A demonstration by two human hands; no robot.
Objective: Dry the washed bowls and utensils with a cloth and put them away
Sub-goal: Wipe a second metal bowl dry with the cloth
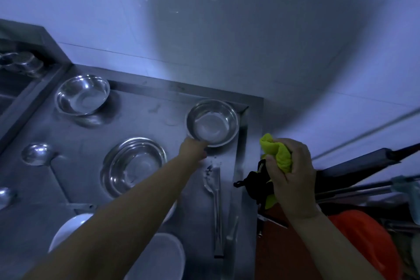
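Steel counter (159,102) in dim light, my left hand (193,149) gripping the near rim of the steel bowl (212,123) at its far right corner, right hand (293,170) bunching the yellow cloth (278,153) off the edge; wet rim could slip on lifting.

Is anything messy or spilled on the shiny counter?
Yes, a little. Dark specks and droplets sit on the counter around the slotted spatula head, just below the steel bowl the left hand holds. Nothing looks broken.
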